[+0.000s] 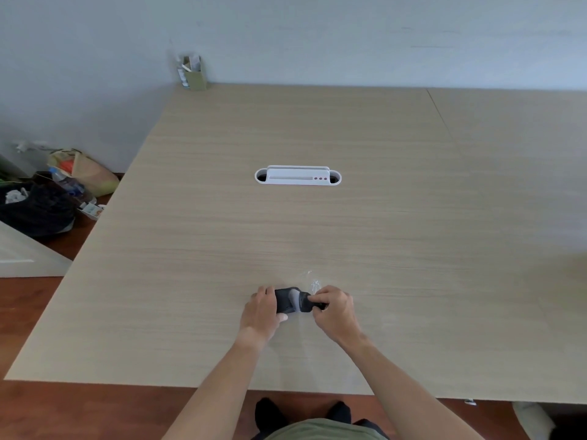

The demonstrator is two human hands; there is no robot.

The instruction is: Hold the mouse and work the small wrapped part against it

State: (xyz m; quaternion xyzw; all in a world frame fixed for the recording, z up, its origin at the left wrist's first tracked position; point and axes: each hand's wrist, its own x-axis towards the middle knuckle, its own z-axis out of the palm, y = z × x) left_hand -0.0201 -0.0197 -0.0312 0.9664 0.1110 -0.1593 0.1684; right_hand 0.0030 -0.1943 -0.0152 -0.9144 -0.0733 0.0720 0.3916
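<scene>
On wood table point(349, 128), hands grip dark-and-grey folded sock point(293, 300).

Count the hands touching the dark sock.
2. The left hand holds the dark sock's left end; the right hand pinches its right end, both low over the wooden table. No other hands show.

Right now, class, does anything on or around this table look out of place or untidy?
On the table, only a crumpled clear wrapper lies loose, just behind the dark socks that both hands hold. The real mess is on the floor at the left: a black bag, a bottle and a paper bag heaped together.
</scene>
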